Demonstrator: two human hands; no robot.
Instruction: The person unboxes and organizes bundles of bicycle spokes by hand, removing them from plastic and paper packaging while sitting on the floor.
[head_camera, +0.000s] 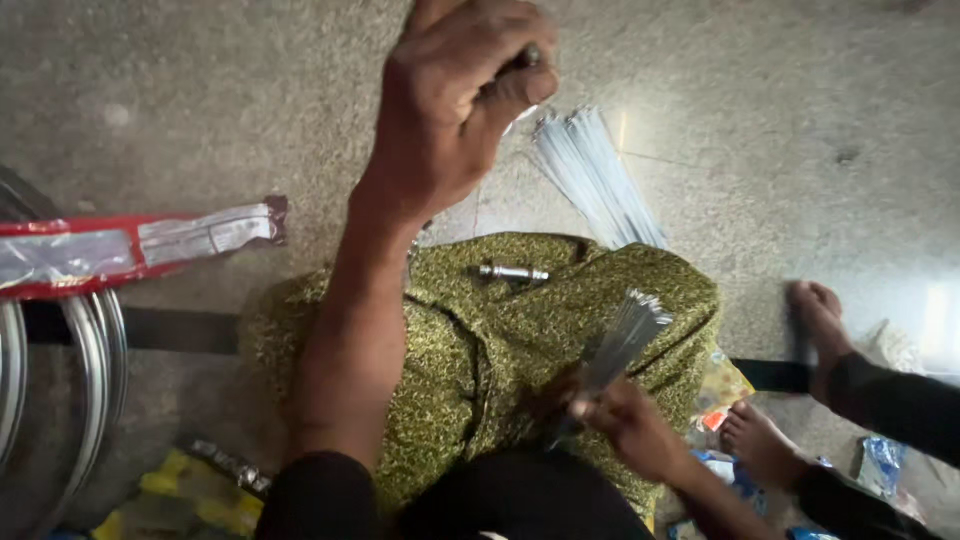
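Left grip (460, 95) pinches a thin metal rod (mostly hidden); right grip (625, 420) clasps bundled steel spokes (620, 340).

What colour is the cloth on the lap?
Olive green cloth with a fine yellow speckled pattern, seen in the head view.

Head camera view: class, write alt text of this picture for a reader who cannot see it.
A seated person's left hand is raised, pinching a small metal piece, while the right hand holds a bundle of thin metal spokes over a green patterned cloth. More spokes lie on the floor.
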